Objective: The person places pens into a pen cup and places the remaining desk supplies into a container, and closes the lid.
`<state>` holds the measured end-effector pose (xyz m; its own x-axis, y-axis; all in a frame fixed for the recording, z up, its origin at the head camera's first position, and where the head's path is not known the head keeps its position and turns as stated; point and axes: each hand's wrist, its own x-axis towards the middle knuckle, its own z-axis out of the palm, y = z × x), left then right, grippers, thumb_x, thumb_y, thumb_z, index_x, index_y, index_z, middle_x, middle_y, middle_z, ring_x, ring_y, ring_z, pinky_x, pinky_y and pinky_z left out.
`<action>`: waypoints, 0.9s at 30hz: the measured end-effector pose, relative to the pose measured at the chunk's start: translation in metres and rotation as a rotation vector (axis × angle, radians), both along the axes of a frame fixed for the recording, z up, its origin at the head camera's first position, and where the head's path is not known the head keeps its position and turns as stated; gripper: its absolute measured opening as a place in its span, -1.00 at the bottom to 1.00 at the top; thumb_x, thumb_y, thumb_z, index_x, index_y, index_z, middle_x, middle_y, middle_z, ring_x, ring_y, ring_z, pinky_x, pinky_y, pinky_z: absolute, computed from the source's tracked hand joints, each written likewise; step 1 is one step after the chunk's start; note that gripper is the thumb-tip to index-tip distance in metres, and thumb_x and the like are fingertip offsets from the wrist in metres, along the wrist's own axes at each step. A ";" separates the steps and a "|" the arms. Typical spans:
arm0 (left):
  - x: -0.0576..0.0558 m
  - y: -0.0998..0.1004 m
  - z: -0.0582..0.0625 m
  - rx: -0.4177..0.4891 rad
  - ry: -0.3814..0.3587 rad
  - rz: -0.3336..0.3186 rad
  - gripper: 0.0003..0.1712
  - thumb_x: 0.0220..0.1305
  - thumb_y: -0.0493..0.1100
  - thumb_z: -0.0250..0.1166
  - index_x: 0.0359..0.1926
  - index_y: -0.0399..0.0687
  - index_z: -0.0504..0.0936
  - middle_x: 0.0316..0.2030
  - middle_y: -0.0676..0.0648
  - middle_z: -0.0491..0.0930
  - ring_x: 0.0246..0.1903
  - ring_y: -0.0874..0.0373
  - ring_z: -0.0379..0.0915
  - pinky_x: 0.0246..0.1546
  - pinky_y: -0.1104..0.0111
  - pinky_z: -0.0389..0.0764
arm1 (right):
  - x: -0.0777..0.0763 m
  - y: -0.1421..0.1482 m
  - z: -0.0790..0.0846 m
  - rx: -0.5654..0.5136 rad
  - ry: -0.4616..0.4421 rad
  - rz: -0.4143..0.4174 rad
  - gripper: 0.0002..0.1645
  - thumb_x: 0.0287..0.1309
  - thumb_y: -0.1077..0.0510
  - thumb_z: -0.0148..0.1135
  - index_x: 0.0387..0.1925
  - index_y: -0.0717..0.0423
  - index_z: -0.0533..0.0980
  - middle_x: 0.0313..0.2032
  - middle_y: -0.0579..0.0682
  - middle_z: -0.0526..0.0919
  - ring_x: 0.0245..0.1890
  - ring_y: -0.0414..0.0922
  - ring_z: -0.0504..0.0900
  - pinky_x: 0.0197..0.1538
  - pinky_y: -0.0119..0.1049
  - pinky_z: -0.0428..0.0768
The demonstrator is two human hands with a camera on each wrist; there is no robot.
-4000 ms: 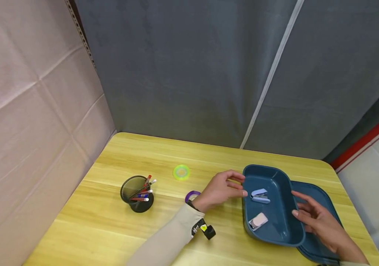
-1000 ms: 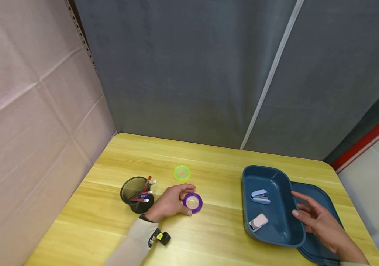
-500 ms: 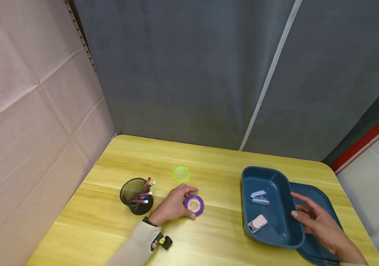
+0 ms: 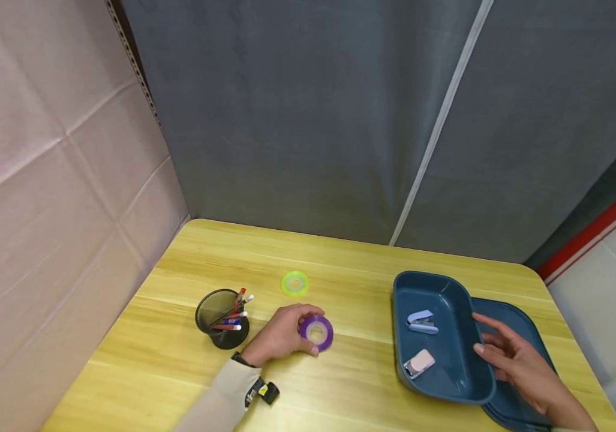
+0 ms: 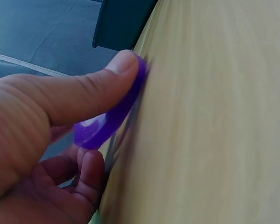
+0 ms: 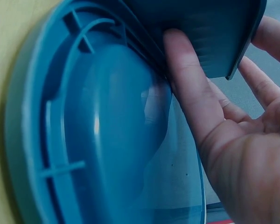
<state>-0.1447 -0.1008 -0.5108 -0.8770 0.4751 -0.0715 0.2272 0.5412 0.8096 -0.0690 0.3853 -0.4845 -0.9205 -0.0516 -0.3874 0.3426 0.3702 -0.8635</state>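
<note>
My left hand [image 4: 285, 331] holds a roll of purple tape [image 4: 329, 333] between thumb and fingers. In the left wrist view the thumb lies over the purple roll [image 5: 114, 116], which is tilted close to the tabletop. My right hand [image 4: 518, 360] touches the right side of a dark blue box [image 4: 450, 360] with index finger and thumb, fingers fairly straight. Inside the box lie a light blue stapler [image 4: 423, 328] and a small white and pale pink item [image 4: 421, 362]. Under the right hand is the blue lid [image 6: 112, 116], partly beneath the box.
A black mesh pen holder [image 4: 227, 340] with several pens stands left of the left hand. A yellow-green ring-shaped roll [image 4: 294, 284] lies behind that hand. Grey curtains [image 4: 297, 120] hang behind the wooden table [image 4: 351, 384].
My left hand has moved from the box's left side to the purple tape, taken hold of it, and shifted slightly right with it. The right hand has stayed at the box.
</note>
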 end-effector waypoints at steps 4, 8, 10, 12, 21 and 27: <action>-0.001 0.000 0.000 0.003 0.020 -0.013 -0.09 -0.12 -0.16 0.76 0.34 0.17 0.64 0.18 0.01 0.69 0.17 0.05 0.60 0.23 0.08 0.60 | 0.000 0.001 0.000 0.022 -0.008 0.006 -0.06 0.55 -0.04 0.22 0.71 -0.17 -0.05 0.56 0.48 0.07 0.21 -0.11 0.58 0.02 -0.01 0.81; -0.001 0.000 0.000 0.012 0.024 -0.026 -0.11 -0.06 -0.19 0.73 0.36 0.17 0.62 0.23 -0.01 0.68 0.18 0.04 0.61 0.24 0.10 0.62 | -0.001 0.002 -0.001 0.036 -0.011 0.008 -0.07 0.56 -0.05 0.21 0.71 -0.18 -0.05 0.56 0.49 0.05 0.28 0.03 0.54 0.02 0.00 0.81; -0.001 -0.001 0.000 0.025 0.010 -0.029 -0.12 -0.03 -0.21 0.71 0.37 0.17 0.62 0.23 0.00 0.68 0.16 0.06 0.61 0.22 0.12 0.63 | -0.001 0.002 -0.001 0.038 -0.013 0.005 -0.07 0.55 -0.05 0.21 0.71 -0.18 -0.05 0.56 0.49 0.05 0.29 0.05 0.53 0.02 0.00 0.81; -0.002 -0.002 0.000 0.050 -0.013 -0.024 -0.12 -0.02 -0.23 0.70 0.37 0.18 0.62 0.19 -0.01 0.69 0.10 0.09 0.62 0.17 0.15 0.65 | -0.001 0.002 0.000 0.044 -0.015 0.009 -0.06 0.56 -0.06 0.21 0.71 -0.17 -0.06 0.57 0.49 0.04 0.31 0.06 0.51 0.02 -0.02 0.81; -0.006 -0.005 0.001 0.180 -0.083 0.048 -0.20 0.02 -0.24 0.69 0.33 0.09 0.65 -0.08 -0.07 0.66 -0.21 0.14 0.63 -0.23 0.34 0.70 | -0.002 0.003 0.002 0.055 -0.002 0.034 -0.09 0.59 -0.04 0.16 0.72 -0.17 -0.08 0.57 0.50 0.01 0.34 0.04 0.47 -0.01 -0.10 0.77; -0.007 -0.002 0.003 0.251 -0.133 0.117 -0.20 0.02 -0.20 0.70 0.33 0.11 0.64 -0.11 -0.03 0.70 -0.17 0.11 0.66 -0.23 0.31 0.73 | -0.001 0.003 0.001 0.057 0.005 0.025 -0.09 0.59 -0.01 0.17 0.72 -0.14 -0.07 0.56 0.49 0.05 0.24 -0.20 0.52 -0.02 -0.09 0.79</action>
